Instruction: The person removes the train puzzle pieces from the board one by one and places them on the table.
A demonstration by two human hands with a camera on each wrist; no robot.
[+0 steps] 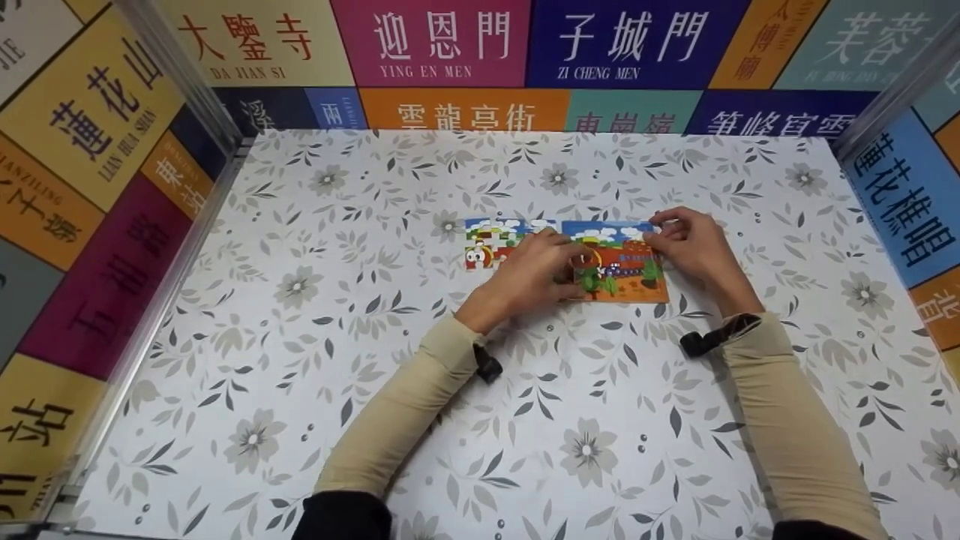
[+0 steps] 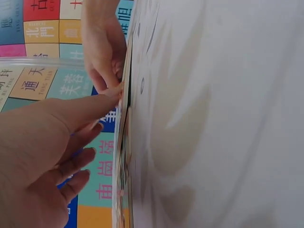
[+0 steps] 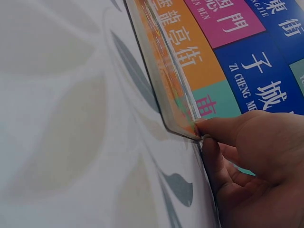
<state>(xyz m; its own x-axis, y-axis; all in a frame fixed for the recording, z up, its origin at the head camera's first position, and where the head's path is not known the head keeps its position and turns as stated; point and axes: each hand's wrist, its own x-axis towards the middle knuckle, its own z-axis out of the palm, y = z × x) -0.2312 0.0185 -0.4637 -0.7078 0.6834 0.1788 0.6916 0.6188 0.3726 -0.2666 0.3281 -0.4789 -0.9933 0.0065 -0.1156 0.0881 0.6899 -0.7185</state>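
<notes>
A bright picture board [image 1: 621,283] lies flat on the table, with a train-like scene, green plants and orange ground. Directly left of it is a second colourful picture [image 1: 480,253], patched with white and partly hidden by my left hand [image 1: 529,274]. The left thumb [image 2: 97,107] reaches straight to the board's surface, while the other visible fingers bend loosely above it. At the board's right edge my right hand [image 1: 694,247] pinches near the upper corner, its thumb [image 3: 221,127] right at the rim. A glossy clear strip runs along the board in the right wrist view.
The table [image 1: 360,420] wears a white cover with grey flowers and leaves. Upright panels with coloured place-name blocks [image 1: 442,45] border its back and both sides. A small black camera [image 1: 489,365] sits on the left wrist, another [image 1: 701,345] on the right.
</notes>
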